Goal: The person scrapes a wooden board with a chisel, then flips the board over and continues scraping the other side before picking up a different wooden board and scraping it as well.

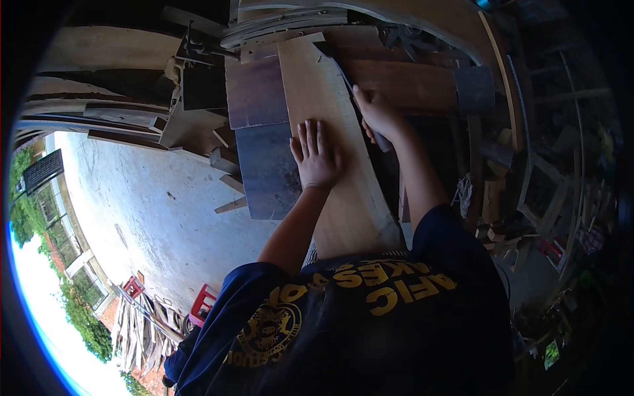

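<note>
A long pale wooden board (330,99) lies lengthwise in front of me, its near end against my shirt. My left hand (319,158) rests flat on the board with its fingers spread, holding nothing. My right hand (380,115) is closed around the handle of a long dark-bladed knife (341,68), which looks like a machete. The blade lies along the board's right edge, pointing away from me toward the far end. Whether it is cutting into the wood I cannot tell. Under the board is a dark wooden work surface (264,158).
A bluish-grey cylindrical piece (475,89) sits to the right. Planks (119,49) are stacked at the far left, with wood offcuts (231,185) beside the work surface. Scrap wood (142,330) and a red plastic stool (203,305) stand at lower left on the concrete floor (145,211).
</note>
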Demonstrator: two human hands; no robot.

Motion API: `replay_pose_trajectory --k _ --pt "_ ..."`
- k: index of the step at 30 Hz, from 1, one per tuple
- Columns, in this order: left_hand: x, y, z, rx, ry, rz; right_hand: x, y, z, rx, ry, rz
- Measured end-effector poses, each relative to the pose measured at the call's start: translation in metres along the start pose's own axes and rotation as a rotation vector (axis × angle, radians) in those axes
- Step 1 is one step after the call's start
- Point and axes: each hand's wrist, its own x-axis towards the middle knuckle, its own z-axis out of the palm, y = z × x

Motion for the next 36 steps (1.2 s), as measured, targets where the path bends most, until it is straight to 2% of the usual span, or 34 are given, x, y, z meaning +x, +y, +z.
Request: replay_pose_trajectory --k 2,7,15,17,21,26,31,36 --pt "0.002 -0.001 0.0 0.006 0.015 0.007 0.01 -0.004 0.001 0.041 -0.002 -0.065" --pt "0.002 0.001 -0.003 0.008 0.007 0.011 -0.022 0.009 -0.004 -0.014 -0.002 0.007" --pt "0.002 -0.001 0.001 0.007 0.015 0.012 0.031 -0.031 0.009 -0.024 0.057 -0.107" --pt "0.002 -0.001 -0.001 0.006 0.006 0.012 0.014 -0.024 0.001 -0.164 -0.011 -0.03" --pt "0.001 0.001 0.0 0.007 0.001 -0.002 -0.005 -0.015 0.008 -0.102 0.095 -0.017" --pt "0.002 0.0 -0.001 -0.003 0.016 0.012 0.026 -0.024 0.01 -0.084 0.048 -0.063" --pt "0.004 0.0 -0.001 0.005 0.021 0.016 -0.016 0.0 0.01 -0.063 0.063 -0.023" --pt "0.001 -0.001 0.003 0.027 0.027 0.014 0.005 -0.018 0.012 -0.12 0.08 -0.036"
